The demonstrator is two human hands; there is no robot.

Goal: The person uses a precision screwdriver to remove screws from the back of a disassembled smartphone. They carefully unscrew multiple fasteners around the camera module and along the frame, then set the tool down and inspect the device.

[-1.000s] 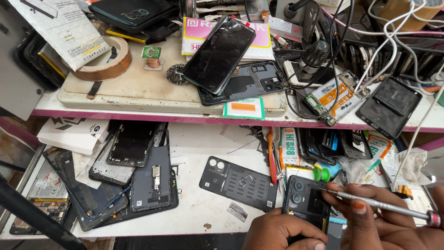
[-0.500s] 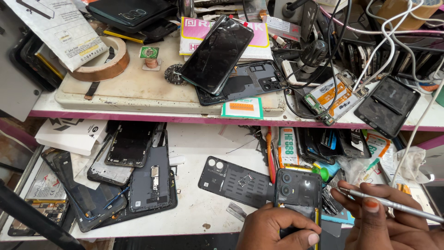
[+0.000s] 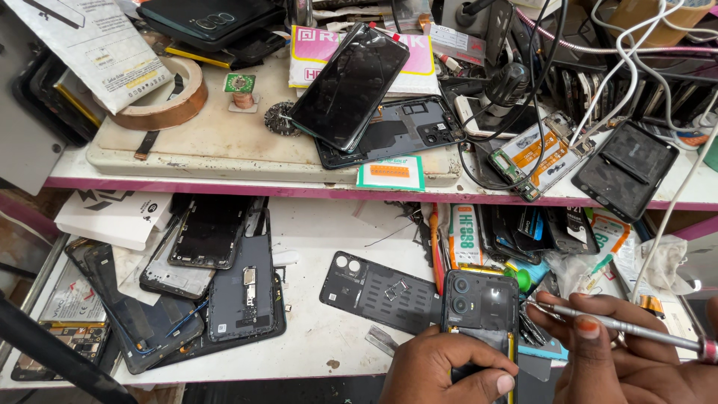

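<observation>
Left hand (image 3: 441, 366) closed around opened black phone (image 3: 480, 310), held upright over the table (image 3: 329, 337). Right hand (image 3: 621, 352) pinches a thin metal screwdriver (image 3: 621, 323), tip beside the phone's edge.

Two hands (image 3: 449, 370), one screwdriver (image 3: 621, 323), perhaps ten phone parts (image 3: 378, 292).

Left hand (image 3: 441, 370) low in view, fingers curled, thumb (image 3: 486, 384) pressed across. Right hand (image 3: 621, 352) beside it, fingers pinched closed, index extended.

A phone repair workshop is showing itself: dismantled phones (image 3: 243, 288), loose back covers (image 3: 378, 290) and tangled cables (image 3: 636, 45) are crowding a two-tier bench (image 3: 224, 183).
</observation>
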